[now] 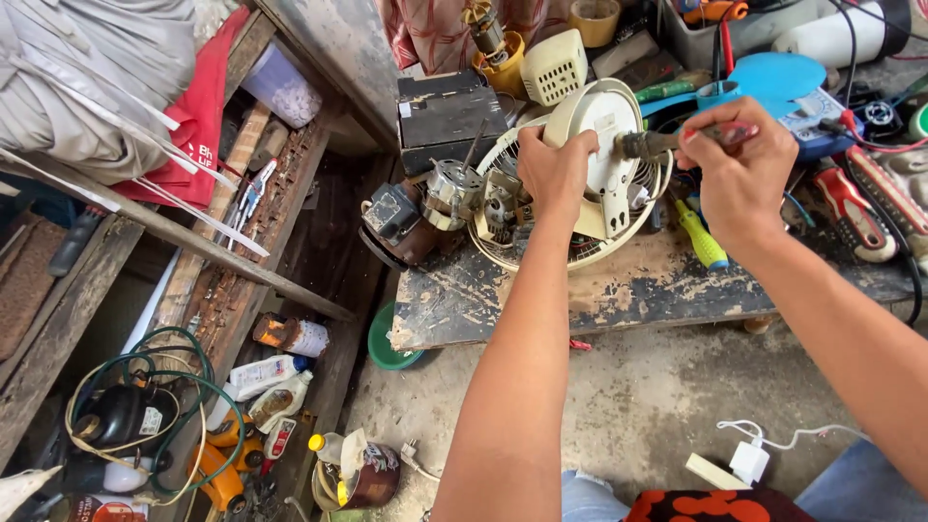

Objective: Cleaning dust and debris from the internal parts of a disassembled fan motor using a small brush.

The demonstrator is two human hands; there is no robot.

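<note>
I see the left hand (556, 169) with fingers clamped on the cream fan housing (604, 145) at upper centre of the frame, on the counter (628, 290). The right hand (739, 174) pinches a screwdriver (667, 142) against it. The housing looks still attached, its motor beside it bare.

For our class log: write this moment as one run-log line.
left hand: grips cream fan housing | right hand: holds brush against it | under: worn bench
</note>
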